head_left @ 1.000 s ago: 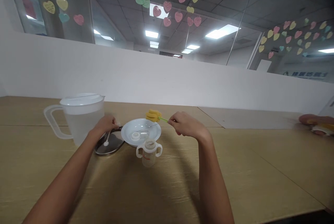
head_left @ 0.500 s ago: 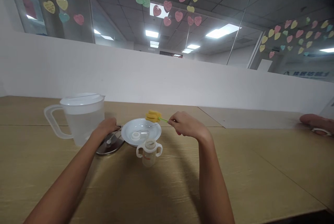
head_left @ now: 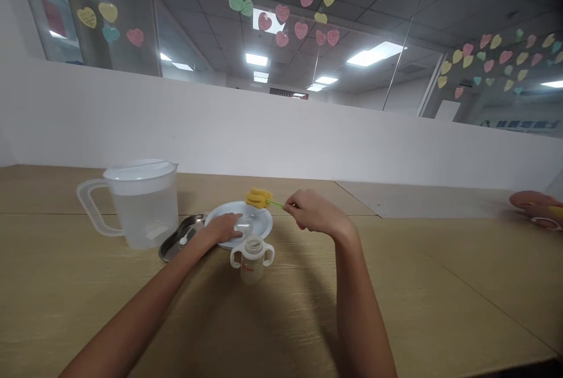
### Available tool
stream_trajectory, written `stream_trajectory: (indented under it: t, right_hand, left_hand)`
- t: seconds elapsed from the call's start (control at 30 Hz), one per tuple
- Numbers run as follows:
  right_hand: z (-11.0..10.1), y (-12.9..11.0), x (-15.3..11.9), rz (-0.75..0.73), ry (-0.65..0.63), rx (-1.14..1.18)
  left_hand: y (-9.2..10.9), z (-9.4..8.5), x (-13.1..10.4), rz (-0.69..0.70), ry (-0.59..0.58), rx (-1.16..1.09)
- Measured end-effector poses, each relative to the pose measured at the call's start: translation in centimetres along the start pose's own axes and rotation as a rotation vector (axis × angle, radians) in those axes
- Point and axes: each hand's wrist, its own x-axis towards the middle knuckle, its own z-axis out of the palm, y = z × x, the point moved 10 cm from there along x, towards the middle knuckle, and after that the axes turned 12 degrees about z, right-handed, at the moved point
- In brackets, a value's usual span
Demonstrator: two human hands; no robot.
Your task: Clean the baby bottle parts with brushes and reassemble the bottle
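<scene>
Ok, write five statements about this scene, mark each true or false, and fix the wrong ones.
1. The pitcher has its white lid on. True.
2. The right hand holds a yellow-headed brush. True.
3. The left hand is on the pitcher's handle. False: it is at the white bowl, away from the pitcher.
4. The two-handled bottle stands upright on the table with its mouth uncovered. True.
5. The metal tray lies to the right of the white bowl. False: it lies to the left, between the pitcher and the bowl.
</scene>
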Motion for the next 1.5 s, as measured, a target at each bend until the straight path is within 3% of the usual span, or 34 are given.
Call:
stream_trajectory:
  t: [0.2, 0.37, 0.5, 0.7, 0.83, 0.93, 1.1, 1.27, 1.5]
  right_hand:
    - [0.0, -0.4, 0.0, -0.022, 0.008, -0.035]
    - [-0.1, -0.2, -0.1, -0.012, 0.005, -0.020]
    - [-0.1, -0.3, -0.1, -0.018, 0.008, -0.005]
    - [-0.5, -0.8, -0.2, -0.068, 0.055, 0.015]
    - [-1.0, -1.5, -0.6, -0.142, 0.100, 0.034]
    - [-1.8, -1.8, -1.2, -0.162, 0.174, 0.025]
    - [-2.5, -2.3, -2.0, -0.182, 0.252, 0.036]
    - [-2.0, -2.1, -1.3, -0.165, 0.214, 0.061]
    - [-2.6, -2.1, -1.9, -0.305, 0.101, 0.194]
  left_hand:
    - [-0.1, 0.4, 0.6, 0.068, -0.016, -0.011]
    - [-0.1, -0.1, 0.9, 0.084, 0.046, -0.022]
    - [-0.3, -2.6, 0.6, 0.101, 0.143, -0.027]
    - [0.5, -9.2, -1.1, 0.133, 0.451, -0.241]
    - [1.8, -12.4, -2.8, 0.142, 0.569, -0.271]
    - [2.8, -13.5, -3.5, 0.133, 0.576, -0.210]
    - [3.7, -13.9, -3.8, 0.131, 0.592, -0.112]
    - [6.2, -15.8, -5.2, 0.277, 0.768, -0.127]
    - [6.5, -17.3, -6.4, 0.367, 0.849, -0.467]
